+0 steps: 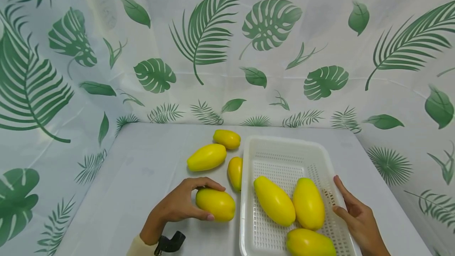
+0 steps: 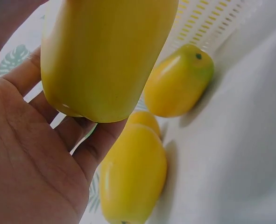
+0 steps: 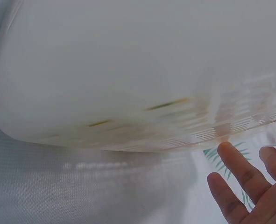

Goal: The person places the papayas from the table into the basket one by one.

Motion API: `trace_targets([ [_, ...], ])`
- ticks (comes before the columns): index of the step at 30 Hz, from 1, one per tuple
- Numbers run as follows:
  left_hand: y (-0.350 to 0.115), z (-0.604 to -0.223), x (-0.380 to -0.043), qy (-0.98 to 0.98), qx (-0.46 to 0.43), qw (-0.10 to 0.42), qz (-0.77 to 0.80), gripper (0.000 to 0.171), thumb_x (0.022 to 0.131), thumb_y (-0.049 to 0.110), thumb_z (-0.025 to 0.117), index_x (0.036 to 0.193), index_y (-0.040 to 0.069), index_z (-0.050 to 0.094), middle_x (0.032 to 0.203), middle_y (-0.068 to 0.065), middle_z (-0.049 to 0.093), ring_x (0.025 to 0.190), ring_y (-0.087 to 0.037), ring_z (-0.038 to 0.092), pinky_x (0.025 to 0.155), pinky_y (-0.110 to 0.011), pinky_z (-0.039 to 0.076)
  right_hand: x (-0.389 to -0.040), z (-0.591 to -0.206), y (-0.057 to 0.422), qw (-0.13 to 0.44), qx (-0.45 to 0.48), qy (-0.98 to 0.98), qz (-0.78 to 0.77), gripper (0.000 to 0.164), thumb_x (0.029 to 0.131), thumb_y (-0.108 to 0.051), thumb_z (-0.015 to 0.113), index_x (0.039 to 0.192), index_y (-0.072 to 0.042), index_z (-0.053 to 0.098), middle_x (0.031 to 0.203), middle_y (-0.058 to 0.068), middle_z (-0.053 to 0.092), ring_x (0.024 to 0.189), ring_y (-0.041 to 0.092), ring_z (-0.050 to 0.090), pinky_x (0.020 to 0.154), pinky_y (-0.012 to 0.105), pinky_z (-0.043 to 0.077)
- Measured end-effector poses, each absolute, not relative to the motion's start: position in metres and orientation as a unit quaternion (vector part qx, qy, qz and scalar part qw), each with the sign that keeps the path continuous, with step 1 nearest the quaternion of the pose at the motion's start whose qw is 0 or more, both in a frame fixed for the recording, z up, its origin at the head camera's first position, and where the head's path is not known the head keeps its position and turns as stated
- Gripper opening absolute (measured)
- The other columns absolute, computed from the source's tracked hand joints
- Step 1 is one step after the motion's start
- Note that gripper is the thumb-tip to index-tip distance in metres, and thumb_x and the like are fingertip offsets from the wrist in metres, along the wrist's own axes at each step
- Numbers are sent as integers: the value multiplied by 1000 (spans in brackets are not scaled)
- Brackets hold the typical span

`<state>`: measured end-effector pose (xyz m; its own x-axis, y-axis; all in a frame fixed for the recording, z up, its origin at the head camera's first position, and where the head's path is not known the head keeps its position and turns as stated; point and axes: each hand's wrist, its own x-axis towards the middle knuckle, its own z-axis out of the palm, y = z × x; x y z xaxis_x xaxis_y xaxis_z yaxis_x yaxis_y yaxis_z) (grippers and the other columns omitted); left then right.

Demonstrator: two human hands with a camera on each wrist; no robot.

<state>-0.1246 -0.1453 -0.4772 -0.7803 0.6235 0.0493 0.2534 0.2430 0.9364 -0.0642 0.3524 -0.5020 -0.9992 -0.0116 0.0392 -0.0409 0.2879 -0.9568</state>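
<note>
My left hand (image 1: pixel 181 200) grips a yellow papaya (image 1: pixel 216 204), thumb on its near side and fingers over its far side, just left of the basket. In the left wrist view that papaya (image 2: pixel 105 60) is held up close to the camera, its rounded end towards the palm. A white perforated plastic basket (image 1: pixel 243 224) holds three more papayas, one of them a long one (image 1: pixel 274 200) lying aslant. My right hand (image 1: pixel 360 216) holds the basket's right rim, thumb on top. From the right wrist, its fingers (image 3: pixel 243 170) show along the basket's outer side.
Three papayas lie on the white table (image 1: pixel 142 177) left of the basket: a small one (image 1: pixel 226 139) at the back, a longer one (image 1: pixel 207 157) before it, and another (image 1: pixel 235 173) against the basket's side. A leaf-patterned sheet (image 1: pixel 220 90) encloses the table's back and sides.
</note>
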Motion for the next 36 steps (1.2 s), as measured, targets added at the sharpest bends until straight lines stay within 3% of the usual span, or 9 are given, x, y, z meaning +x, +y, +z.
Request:
trace_targets([
  [20, -122, -459, -123, 731, 315, 192, 574, 56, 83, 33, 93, 135, 30, 71, 135, 13, 73, 130, -15, 64, 120, -37, 45, -66, -501, 352, 13, 6, -818, 576, 70, 107, -7, 61, 168, -17, 29, 176, -14, 20, 131, -27, 42, 89, 6, 53],
  [28, -106, -456, -124, 726, 350, 175, 566, 57, 83, 39, 92, 136, 29, 71, 134, 13, 72, 128, -12, 64, 117, -35, 48, -66, -501, 352, 7, -4, -825, 565, 70, 108, -9, 61, 168, -20, 28, 175, -17, 21, 129, -27, 42, 87, 8, 55],
  [36, -87, -447, -128, 707, 398, 163, 562, 58, 82, 27, 93, 135, 28, 70, 135, 14, 72, 129, -9, 64, 119, -35, 47, -66, -501, 353, 10, -1, -818, 575, 70, 107, -8, 61, 168, -19, 28, 175, -16, 21, 131, -27, 41, 88, 6, 53],
])
